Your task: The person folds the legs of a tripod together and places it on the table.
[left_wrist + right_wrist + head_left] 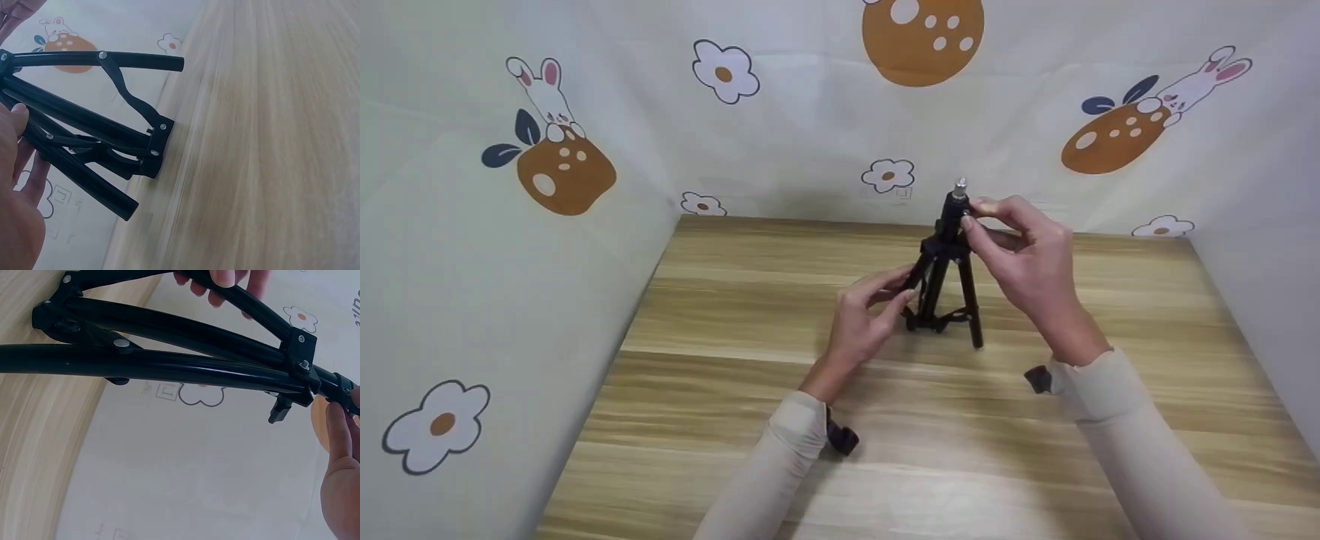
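A small black tripod (936, 289) with a silver screw tip (960, 187) on top is held a little tilted at the back of the table, its legs partly spread. My left hand (861, 319) grips one of the legs (84, 180) between thumb and fingers. Up at the top, my right hand (1031, 259) pinches the column just below the silver tip. In the right wrist view, a black collar (298, 357) joins the legs, with a small knob (279, 409) sticking out beneath it. Hinged braces (132, 95) link the legs to a lower bracket.
The wood-grain table (720, 390) is bordered by pale cloth walls (780, 142) printed with rabbits, oranges and flowers. Black straps (842, 437) hang at both sleeve cuffs. The back wall stands close behind the tripod.
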`<state>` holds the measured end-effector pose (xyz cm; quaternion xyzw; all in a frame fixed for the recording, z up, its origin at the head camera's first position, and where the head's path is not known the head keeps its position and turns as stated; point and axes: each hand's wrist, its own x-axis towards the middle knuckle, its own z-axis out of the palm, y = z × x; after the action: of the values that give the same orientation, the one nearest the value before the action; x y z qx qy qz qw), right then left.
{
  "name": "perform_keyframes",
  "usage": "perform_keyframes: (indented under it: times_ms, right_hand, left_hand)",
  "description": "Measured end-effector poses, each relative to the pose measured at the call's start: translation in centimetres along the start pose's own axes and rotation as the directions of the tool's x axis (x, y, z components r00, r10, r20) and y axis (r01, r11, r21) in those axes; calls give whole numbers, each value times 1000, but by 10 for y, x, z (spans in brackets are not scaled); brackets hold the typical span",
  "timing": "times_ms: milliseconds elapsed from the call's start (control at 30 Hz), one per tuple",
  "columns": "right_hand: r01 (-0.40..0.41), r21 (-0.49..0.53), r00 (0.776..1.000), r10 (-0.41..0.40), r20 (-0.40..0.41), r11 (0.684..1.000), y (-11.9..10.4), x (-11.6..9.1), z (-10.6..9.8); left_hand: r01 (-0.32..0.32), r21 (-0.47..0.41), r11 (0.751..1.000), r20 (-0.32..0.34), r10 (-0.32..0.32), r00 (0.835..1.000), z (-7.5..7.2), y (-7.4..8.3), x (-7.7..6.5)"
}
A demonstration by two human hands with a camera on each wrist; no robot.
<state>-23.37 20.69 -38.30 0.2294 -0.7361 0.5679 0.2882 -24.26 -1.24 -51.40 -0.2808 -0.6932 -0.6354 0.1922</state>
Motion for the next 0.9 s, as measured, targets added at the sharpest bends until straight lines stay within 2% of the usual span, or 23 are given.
perform_keyframes:
  times_ms: [600,900]
  right_hand:
    - [14,-23,1000,-14,6,1000,2,0,0]
    - [7,16,1000,-7,-22,1000,2,0,2]
  left_hand:
    - [16,-16,1000,-13,-16,1000,3,-1,2]
    - [-1,-20,1000,-23,1,1000,5,-3,3]
